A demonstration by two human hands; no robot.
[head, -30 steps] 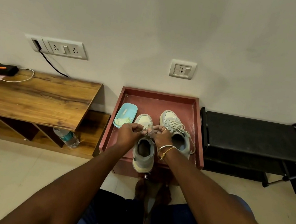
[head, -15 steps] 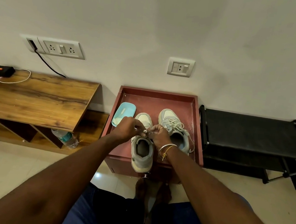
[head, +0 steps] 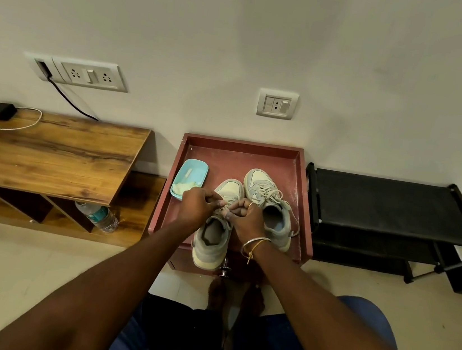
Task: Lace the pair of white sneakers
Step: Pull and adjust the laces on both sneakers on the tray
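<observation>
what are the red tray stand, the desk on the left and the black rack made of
Red-brown square tray-top stand: probably painted wood or board; matte, with pale scuffs. Long brown desk: likely wood-grain laminate board; dark streaks, soft sheen, thin flat edge. Black two-tier rack: seemingly woven fabric shelves, dull and textured, on black tubes with silvery metal rods.

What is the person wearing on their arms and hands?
Both arms are bare, no sleeves. The right hand has a small ring on one finger, plus a thin silver bangle and a yellow thread at its wrist. The left hand wears nothing.
</observation>
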